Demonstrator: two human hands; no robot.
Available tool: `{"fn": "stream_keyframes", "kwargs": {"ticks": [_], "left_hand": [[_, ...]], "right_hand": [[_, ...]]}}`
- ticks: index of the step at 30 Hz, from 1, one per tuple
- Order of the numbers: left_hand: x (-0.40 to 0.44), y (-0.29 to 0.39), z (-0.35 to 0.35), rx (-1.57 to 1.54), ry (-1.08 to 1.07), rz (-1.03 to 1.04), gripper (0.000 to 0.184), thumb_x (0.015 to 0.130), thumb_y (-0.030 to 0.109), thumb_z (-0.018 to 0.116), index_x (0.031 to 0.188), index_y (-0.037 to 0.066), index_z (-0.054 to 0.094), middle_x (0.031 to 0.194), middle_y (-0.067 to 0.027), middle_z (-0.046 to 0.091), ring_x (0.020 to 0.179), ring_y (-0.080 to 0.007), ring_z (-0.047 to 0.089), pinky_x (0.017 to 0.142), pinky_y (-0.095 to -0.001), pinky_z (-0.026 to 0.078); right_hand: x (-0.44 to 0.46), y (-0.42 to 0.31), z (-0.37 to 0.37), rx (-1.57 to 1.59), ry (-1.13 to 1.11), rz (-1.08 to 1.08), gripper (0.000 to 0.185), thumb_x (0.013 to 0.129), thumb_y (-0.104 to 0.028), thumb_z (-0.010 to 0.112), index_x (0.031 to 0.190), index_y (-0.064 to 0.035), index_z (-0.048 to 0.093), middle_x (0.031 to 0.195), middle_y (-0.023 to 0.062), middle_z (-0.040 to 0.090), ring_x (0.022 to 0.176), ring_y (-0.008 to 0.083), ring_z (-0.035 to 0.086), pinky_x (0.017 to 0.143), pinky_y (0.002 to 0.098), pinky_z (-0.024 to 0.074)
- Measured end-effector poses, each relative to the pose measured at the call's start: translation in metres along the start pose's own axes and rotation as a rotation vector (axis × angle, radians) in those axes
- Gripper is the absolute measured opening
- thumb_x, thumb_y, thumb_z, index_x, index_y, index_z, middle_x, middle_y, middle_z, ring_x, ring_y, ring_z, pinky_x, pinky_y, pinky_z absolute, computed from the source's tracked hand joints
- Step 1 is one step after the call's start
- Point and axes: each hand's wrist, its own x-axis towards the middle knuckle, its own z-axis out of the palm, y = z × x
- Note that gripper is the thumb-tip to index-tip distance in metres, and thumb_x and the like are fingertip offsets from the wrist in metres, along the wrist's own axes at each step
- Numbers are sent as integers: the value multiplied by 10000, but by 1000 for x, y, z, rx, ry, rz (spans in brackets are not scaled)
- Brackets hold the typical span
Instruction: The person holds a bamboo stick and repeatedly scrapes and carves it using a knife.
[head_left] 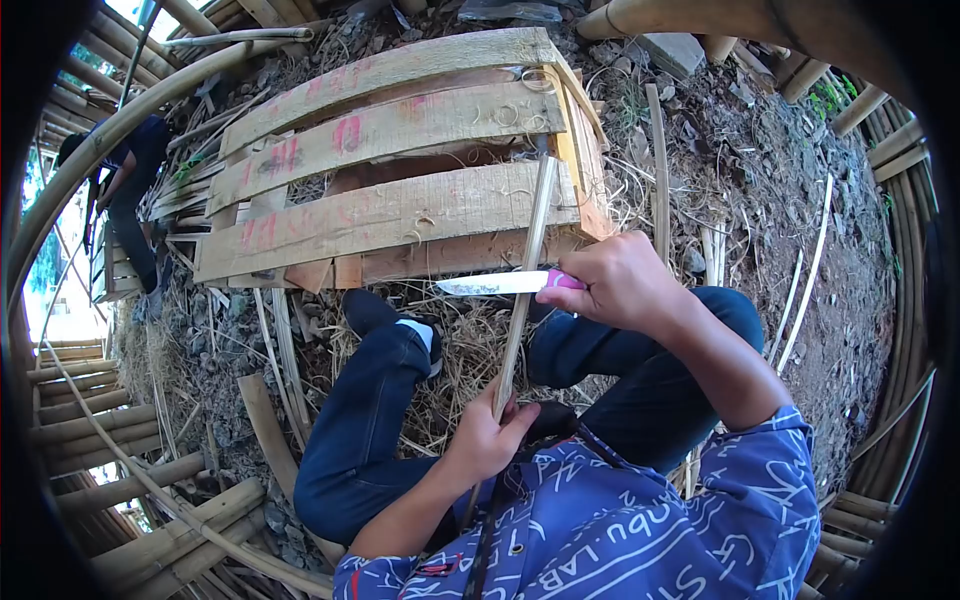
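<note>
My right hand (615, 281) is wrapped round the pink handle of a knife (490, 284), whose pale blade points left and lies across a bamboo strip (522, 320). Below the blade, my left hand (490, 436) grips the lower part of that strip. The strip's upper end rests against the right end of a slatted wooden crate (400, 208), which has pink marks on its boards. Thin curled shavings lie on the boards. Where the blade meets the strip, the exact contact is too small to tell.
A co-worker (135, 180) is at the far left behind a curved bamboo pole (120, 125). Straw and shavings (450, 370) cover the ground between my legs. Bamboo strips (808, 270) lie on the soil at right. A grey block (672, 54) is beyond the crate.
</note>
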Motion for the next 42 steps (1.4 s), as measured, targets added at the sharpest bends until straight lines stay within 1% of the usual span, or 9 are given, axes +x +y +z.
{"fn": "stream_keyframes", "kwargs": {"ticks": [6, 13, 21, 26, 31, 34, 37, 41, 42], "left_hand": [[-7, -5, 11, 23, 9, 14, 272, 849, 103, 664, 764, 80, 408, 657, 25, 385, 602, -59, 369, 533, -241, 332], [-6, -11, 8, -13, 0, -42, 207, 855, 132, 670, 860, 35, 488, 618, 36, 387, 569, -61, 356, 501, -253, 312], [-1, -8, 3, -56, 6, -33, 297, 852, 140, 673, 743, 89, 402, 649, 41, 374, 600, -55, 354, 526, -248, 309], [1, -10, 2, -62, 28, -24, 215, 868, 147, 654, 814, 69, 461, 644, 43, 380, 590, -53, 353, 517, -248, 305], [1, -19, 7, -35, 90, 9, 163, 918, 179, 583, 876, 48, 495, 637, 36, 395, 570, -59, 356, 506, -253, 309], [1, -30, 2, -435, -61, -109, 172, 960, 194, 507, 855, 74, 443, 612, 32, 418, 517, -54, 412, 479, -226, 333], [-1, -18, -5, -458, -184, -166, 100, 978, 178, 462, 963, 88, 422, 645, 18, 410, 489, -57, 426, 412, -209, 330], [-1, -19, -9, -474, -189, -193, 210, 972, 187, 523, 1121, 62, 444, 576, 26, 439, 410, -65, 424, 368, -218, 338], [0, -21, -11, -450, -158, -165, 225, 939, 245, 598, 946, 62, 467, 563, 39, 451, 401, -45, 451, 360, -208, 341]], "right_hand": [[11, 27, -27, -34, 62, 311, 467, 866, -529, 569, 740, -95, 689, 568, 133, 598, 563, 329, 621, 563, 426, 494], [13, 32, -24, -104, 133, 257, 484, 891, -508, 536, 743, -77, 697, 575, 165, 588, 574, 364, 601, 568, 450, 473], [9, 1, -34, 215, 71, 359, 391, 897, -401, 585, 792, -41, 695, 557, 175, 561, 537, 361, 581, 536, 423, 455], [3, -11, -16, 131, -2, 159, 436, 873, -410, 615, 628, -51, 586, 521, 148, 527, 515, 367, 556, 494, 436, 423], [1, -16, -3, 147, -63, 60, 435, 869, -418, 620, 636, -51, 597, 528, 155, 533, 516, 370, 552, 493, 437, 420], [-2, -15, -1, 201, -115, 124, 423, 875, -404, 614, 654, -44, 605, 538, 166, 536, 529, 377, 553, 497, 442, 421], [-7, -21, -1, 266, -39, 203, 387, 882, -370, 612, 689, -34, 622, 548, 176, 533, 535, 382, 548, 500, 434, 424], [-33, -43, 12, 442, -40, 410, 340, 889, -304, 619, 719, -9, 602, 553, 181, 509, 532, 388, 531, 503, 424, 420], [-41, -49, 17, 443, -77, 422, 329, 885, -296, 626, 722, -12, 601, 558, 180, 516, 531, 387, 537, 496, 417, 422]]}}
